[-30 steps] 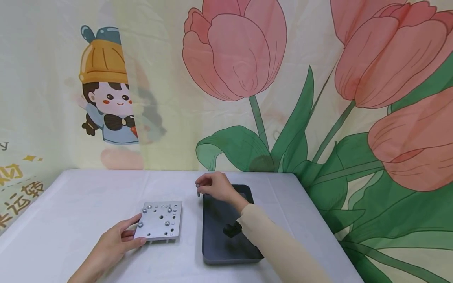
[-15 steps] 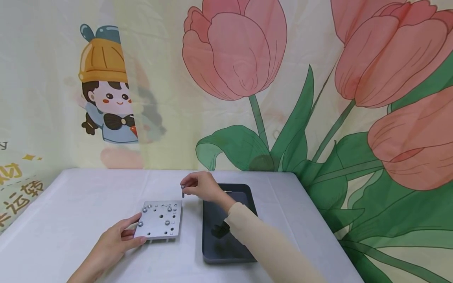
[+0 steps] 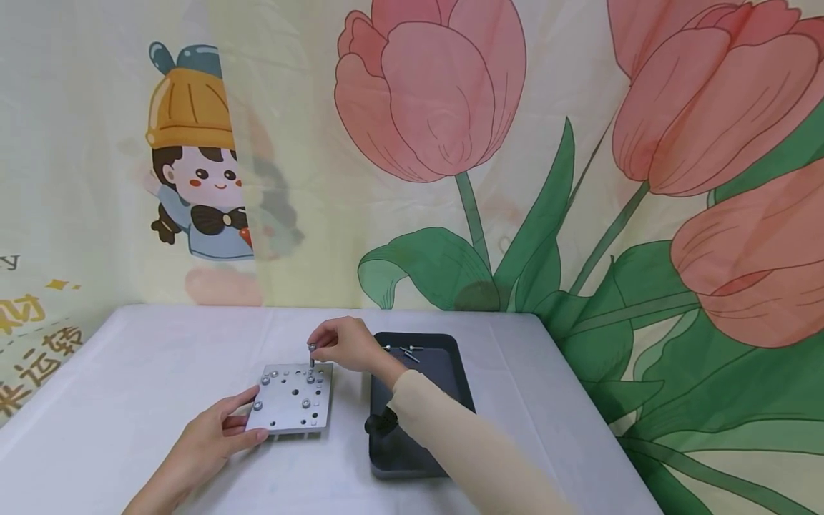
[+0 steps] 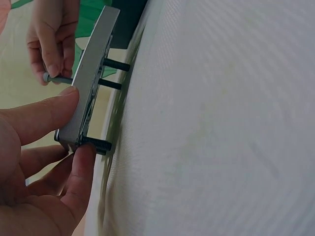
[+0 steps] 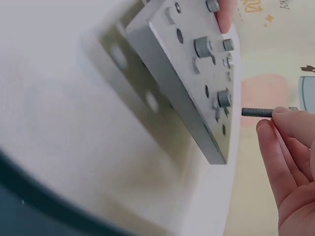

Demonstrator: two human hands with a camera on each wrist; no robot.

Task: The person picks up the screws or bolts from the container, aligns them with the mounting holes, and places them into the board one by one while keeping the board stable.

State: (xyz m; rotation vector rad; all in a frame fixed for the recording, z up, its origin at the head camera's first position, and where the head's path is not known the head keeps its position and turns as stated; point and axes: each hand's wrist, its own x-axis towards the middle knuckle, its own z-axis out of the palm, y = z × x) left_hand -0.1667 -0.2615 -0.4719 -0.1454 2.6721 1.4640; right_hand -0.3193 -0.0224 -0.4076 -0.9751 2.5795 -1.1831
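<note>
Bolt (image 3: 312,356) moved left — gap above plate (image 3: 282,413), near far edge

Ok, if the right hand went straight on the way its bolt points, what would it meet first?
Likely the metal plate near its far edge, the bolt touching first; the gap is hard to judge.

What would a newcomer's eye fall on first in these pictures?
Probably the huge pink tulips on the backdrop, filling much of the head view's upper middle and right. Next, on the white table, come the left hand gripping a metal plate by its left side and the right hand pinching a bolt over its far right part. Beside them sits a dark tray.
</note>
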